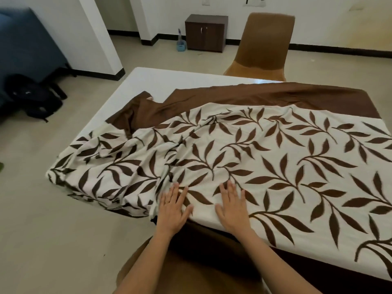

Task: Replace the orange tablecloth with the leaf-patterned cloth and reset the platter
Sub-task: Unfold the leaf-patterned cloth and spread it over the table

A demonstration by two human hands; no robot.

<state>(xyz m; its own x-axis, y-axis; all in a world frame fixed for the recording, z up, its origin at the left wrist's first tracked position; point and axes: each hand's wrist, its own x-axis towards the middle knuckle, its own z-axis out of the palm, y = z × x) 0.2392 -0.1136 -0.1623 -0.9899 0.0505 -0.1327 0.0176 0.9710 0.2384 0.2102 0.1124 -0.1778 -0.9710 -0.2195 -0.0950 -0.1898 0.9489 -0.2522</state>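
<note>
The leaf-patterned cloth [265, 158], cream with brown leaves and a plain brown border, lies spread over most of the white table [152, 79]. It is wrinkled and bunched toward the left end, where its brown border is folded over. My left hand [172, 207] and my right hand [232, 205] both rest flat on the cloth near the table's front edge, fingers straight, side by side. No orange tablecloth and no platter are in view.
A tan chair [265, 45] stands at the table's far side, and another tan chair seat [148, 270] is just below my arms. A dark cabinet [205, 32] stands by the back wall. A black bag [34, 96] lies on the floor beside a blue sofa [27, 43] at left.
</note>
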